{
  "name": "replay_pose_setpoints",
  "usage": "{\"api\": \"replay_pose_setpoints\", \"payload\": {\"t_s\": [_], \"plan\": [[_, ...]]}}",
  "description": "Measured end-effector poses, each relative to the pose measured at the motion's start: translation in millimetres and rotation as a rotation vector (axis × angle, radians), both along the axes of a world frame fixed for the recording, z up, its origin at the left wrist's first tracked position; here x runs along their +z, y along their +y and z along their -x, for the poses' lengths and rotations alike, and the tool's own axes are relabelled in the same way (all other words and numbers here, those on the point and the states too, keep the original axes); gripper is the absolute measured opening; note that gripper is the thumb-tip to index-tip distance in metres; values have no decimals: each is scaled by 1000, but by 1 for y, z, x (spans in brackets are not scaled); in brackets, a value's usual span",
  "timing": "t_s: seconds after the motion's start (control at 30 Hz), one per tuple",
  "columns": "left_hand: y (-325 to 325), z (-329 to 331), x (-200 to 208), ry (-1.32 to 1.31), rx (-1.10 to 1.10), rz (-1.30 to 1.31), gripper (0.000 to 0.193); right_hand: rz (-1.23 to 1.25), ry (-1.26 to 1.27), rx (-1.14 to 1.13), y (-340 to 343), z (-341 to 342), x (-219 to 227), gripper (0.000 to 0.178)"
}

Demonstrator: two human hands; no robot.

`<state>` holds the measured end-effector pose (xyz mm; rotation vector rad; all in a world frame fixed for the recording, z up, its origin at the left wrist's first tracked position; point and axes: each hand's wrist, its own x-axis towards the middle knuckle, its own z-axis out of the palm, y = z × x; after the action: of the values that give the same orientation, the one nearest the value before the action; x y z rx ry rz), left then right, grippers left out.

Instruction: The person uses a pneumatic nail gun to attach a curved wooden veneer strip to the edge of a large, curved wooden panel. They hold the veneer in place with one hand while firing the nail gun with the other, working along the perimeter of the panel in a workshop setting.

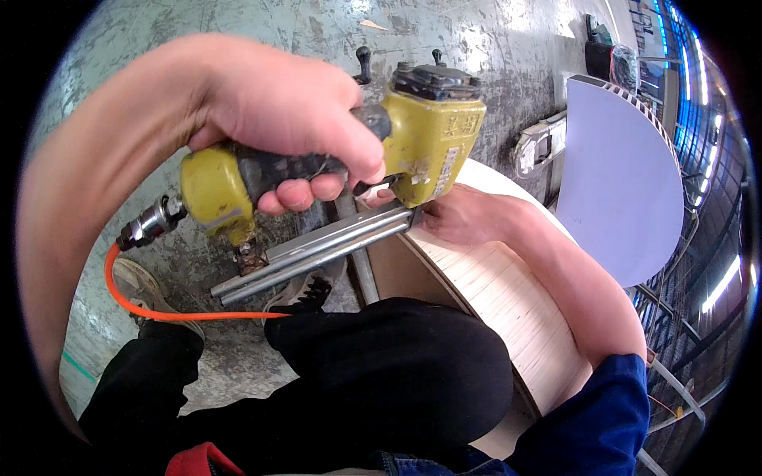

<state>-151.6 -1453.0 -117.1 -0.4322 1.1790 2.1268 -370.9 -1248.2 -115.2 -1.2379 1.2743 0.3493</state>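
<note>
At eight o'clock we see an orange hose [198,316]; at eleven, our left hand [290,111] grips the yellow nail gun [432,147], which reaches past twelve. Toward three, our right hand [468,216] touches the curved wooden piece [508,297] at four; its fingers are partly hidden, so we cannot tell its closure.

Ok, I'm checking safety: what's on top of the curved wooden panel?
The right hand and forearm lie over the curved wooden panel, with the yellow pneumatic nail gun beside the hand. Wood beneath hand and forearm is hidden.
</note>
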Motion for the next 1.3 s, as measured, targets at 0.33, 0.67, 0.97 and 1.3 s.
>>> {"api": "replay_pose_setpoints", "payload": {"t_s": [0.33, 0.67, 0.97, 1.3], "plan": [[-1, -17, -17, -44, 78, 10, 21, -114, 158, 169, -27, -15, 13, 39], [4, -12, -30, -74, 95, -54, 24, -82, 163, 192, -30, -19, 17, 37], [2, -7, -28, -45, 45, -27, 20, -61, 134, 151, -24, -16, 13, 34], [-1, -12, -39, -95, 137, -13, 31, -7, 119, 119, -20, -17, 11, 41]]}}
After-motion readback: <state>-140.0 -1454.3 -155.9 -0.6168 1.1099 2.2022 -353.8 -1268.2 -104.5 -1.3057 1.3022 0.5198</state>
